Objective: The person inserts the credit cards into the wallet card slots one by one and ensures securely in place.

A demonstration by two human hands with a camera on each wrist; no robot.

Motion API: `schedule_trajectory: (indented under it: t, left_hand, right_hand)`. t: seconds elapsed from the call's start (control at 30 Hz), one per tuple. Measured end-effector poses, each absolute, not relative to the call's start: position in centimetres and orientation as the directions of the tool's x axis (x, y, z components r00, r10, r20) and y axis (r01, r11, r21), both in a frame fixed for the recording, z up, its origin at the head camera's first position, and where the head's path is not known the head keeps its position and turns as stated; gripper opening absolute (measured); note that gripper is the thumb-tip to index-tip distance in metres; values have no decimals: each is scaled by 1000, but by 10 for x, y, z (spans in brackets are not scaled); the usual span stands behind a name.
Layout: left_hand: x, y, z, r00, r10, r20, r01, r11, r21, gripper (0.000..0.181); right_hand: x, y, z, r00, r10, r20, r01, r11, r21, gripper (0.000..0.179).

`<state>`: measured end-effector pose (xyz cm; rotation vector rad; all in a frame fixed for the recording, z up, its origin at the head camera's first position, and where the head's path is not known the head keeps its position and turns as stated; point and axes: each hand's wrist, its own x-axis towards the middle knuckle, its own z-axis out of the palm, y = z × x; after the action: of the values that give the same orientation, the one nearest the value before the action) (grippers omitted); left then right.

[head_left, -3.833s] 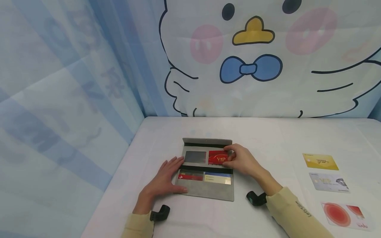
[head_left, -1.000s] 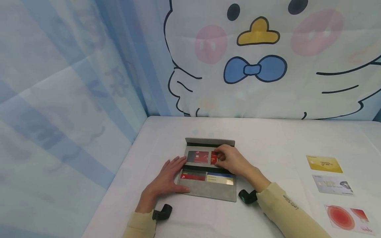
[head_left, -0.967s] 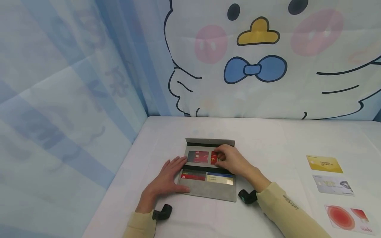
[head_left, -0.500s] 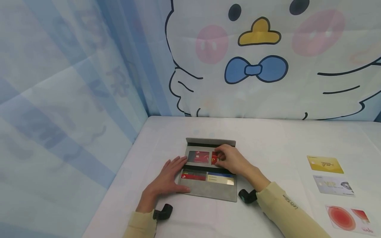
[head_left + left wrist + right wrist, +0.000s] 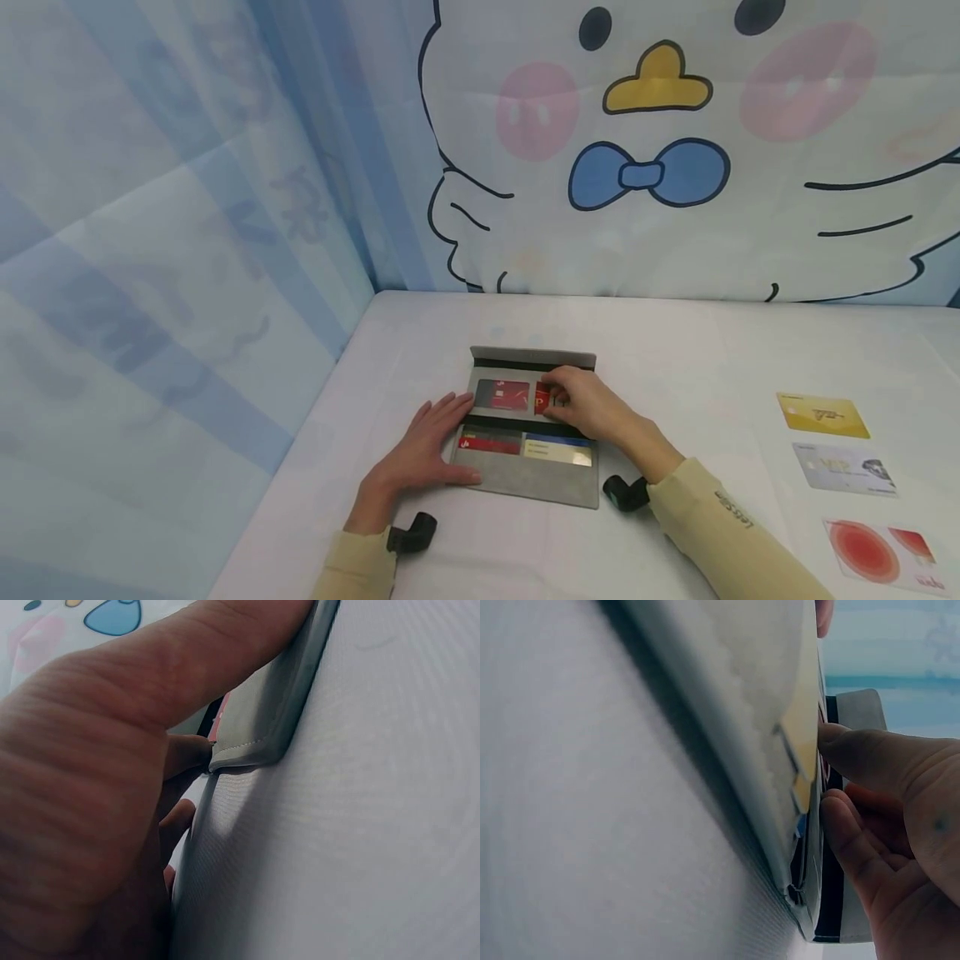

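A grey card wallet (image 5: 532, 487) lies unfolded on the white table. My left hand (image 5: 422, 450) rests along its left edge, fingers spread and thumb on the near flap; in the left wrist view the thumb lies across the wallet's edge (image 5: 262, 735). My right hand (image 5: 592, 406) pinches the red VIP card (image 5: 540, 400) between thumb and fingers at the upper panel. This card shows partly through the upper left window, partly in the right one; its right end is hidden by the fingers. A red-striped card (image 5: 489, 446) and a cream-and-blue card (image 5: 558, 451) sit in the lower pockets.
To the right on the table (image 5: 660, 550) lie a gold card (image 5: 823, 415), a silver VIP card (image 5: 844, 468) and a white card with red circles (image 5: 885, 554). A printed cartoon cloth (image 5: 637, 250) hangs behind the table, and a blue-white curtain (image 5: 187, 333) at left.
Since the earliest frame, the right hand has moved left with the red VIP card, which now reaches behind the upper left window. The left hand keeps its place; the last second shows almost no motion.
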<state>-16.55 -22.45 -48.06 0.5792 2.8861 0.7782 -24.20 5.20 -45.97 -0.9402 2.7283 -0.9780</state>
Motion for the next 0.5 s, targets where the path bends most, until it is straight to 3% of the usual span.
schedule_trajectory:
  t: [0.2,0.5]
  left_hand:
    - [-166,-225,-481,-924,382,23,342,798,497,101]
    - [-165,-225,-482,-922,385,25,346,797,494,101]
  right_hand:
    - [-242,51,-460,-772,-614,166,-584,581,-566,40]
    - [-242,52,-462,-770,-618,158,-594,605,-530,43]
